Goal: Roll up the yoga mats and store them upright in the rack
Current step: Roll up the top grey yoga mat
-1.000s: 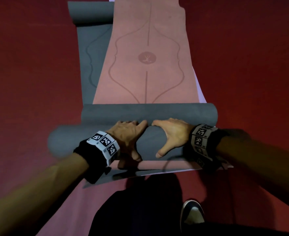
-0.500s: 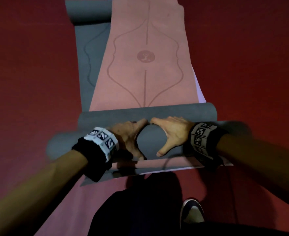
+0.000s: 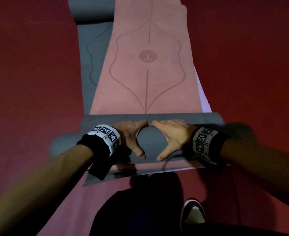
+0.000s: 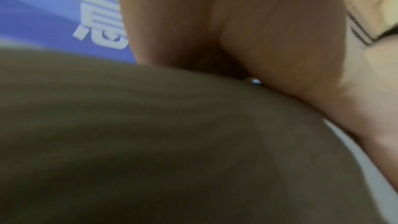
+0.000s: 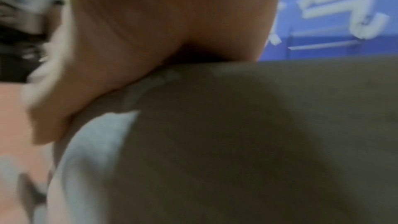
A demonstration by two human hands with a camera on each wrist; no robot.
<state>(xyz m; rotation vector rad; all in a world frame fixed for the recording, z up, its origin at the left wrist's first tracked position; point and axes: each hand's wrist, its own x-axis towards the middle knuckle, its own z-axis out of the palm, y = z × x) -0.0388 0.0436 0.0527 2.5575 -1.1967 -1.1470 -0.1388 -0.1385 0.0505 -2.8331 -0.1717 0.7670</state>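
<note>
On the red floor, the left hand (image 3: 131, 133) and right hand (image 3: 172, 133) press flat-fingered on a half-rolled pink mat's grey roll (image 3: 157, 143).

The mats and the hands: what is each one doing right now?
Pink mat: mostly flat on the floor, near end rolled up, grey back showing.
Roll: lies across the mat, under both hands.
Grey mat: flat under the pink mat, far end curled.
Left hand: fingers straight, presses on the roll.
Right hand: fingers straight, presses on the roll.
Shoe: on the floor.
</note>
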